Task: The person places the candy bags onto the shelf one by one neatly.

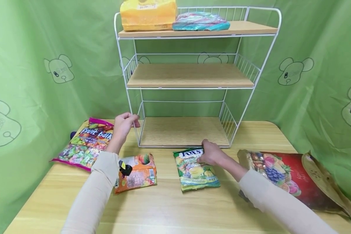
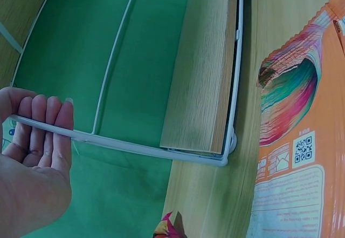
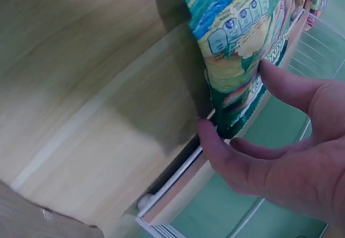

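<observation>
My left hand (image 1: 124, 126) grips the white front post of the wire shelf rack (image 1: 190, 87); in the left wrist view its fingers (image 2: 40, 120) curl round that rod. With the right hand (image 1: 212, 153) I pinch the top right corner of a green and yellow Fox's candy bag (image 1: 195, 170), just in front of the bottom shelf board. The right wrist view shows the thumb (image 3: 285, 87) on the printed face of the bag and the other fingers at its edge and behind. An orange candy bag (image 1: 138, 172) lies below the left forearm.
A Fruit baik candy bag (image 1: 86, 144) lies at the left, and a large red and brown fruit-printed bag (image 1: 295, 178) at the right. On the top shelf sit a yellow bag (image 1: 148, 14) and a teal bag (image 1: 201, 22). Green curtains (image 1: 23, 65) surround the wooden table (image 1: 163, 211).
</observation>
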Available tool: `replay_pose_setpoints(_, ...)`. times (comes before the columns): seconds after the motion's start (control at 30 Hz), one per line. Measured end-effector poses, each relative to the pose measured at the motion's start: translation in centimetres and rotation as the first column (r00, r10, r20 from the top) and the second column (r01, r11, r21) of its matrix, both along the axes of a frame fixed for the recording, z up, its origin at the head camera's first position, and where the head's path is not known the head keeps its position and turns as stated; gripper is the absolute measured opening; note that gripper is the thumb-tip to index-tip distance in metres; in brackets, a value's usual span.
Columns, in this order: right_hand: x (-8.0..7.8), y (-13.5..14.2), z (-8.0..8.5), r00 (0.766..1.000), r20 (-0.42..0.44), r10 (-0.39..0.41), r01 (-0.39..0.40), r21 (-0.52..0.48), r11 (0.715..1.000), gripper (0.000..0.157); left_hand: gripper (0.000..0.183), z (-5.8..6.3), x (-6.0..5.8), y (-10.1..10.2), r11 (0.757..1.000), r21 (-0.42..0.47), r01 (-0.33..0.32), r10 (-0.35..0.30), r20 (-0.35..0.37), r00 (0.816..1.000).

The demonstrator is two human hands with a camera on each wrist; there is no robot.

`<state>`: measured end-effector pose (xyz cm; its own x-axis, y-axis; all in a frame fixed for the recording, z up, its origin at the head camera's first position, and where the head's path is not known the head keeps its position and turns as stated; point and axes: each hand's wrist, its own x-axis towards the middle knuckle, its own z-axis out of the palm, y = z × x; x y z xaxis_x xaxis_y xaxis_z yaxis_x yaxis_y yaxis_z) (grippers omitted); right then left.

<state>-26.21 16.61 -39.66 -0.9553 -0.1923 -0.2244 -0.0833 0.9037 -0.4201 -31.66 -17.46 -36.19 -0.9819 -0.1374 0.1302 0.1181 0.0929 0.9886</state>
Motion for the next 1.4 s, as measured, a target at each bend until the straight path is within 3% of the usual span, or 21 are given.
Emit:
replay_pose_setpoints(0.1,0.4,0.1,0.2,1.000,-0.008,0.002,-0.002,0.043,0.999,0.089,0.017,-0.1,0.0,-0.1,1.000,0.001,-0.004,0.004,0.001,1.000)
replay_pose_setpoints(0.33,1.7,1.2,0.1,0.996,0.047,0.076,-0.082,0.128,0.988,0.085,0.018,-0.1,0.0,0.0,1.000,0.010,0.002,-0.002,0.004,1.000)
replay_pose_setpoints(0.6,3.1,2.0,-0.3,0.991,0.105,0.078,-0.087,0.080,0.993,0.102,0.017,0.0,0.1,0.1,1.000,0.009,0.008,-0.008,0.001,1.000)
replay_pose_setpoints(0.77,3.5,1.9,-0.4,0.991,0.111,0.079,-0.086,0.057,0.995,0.102,0.017,0.1,0.2,0.2,1.000,0.003,0.000,0.000,0.010,1.000)
replay_pose_setpoints(1.23,3.4,1.4,-0.8,0.981,0.189,-0.045,0.056,-0.055,0.997,0.106,0.016,0.2,0.3,0.0,1.000,0.000,0.003,-0.003,0.024,1.000)
replay_pose_setpoints(1.4,3.2,1.6,-0.8,0.988,0.154,-0.019,0.033,-0.089,0.996,0.116,0.016,0.3,0.2,0.0,1.000,0.006,0.009,-0.009,0.030,1.000)
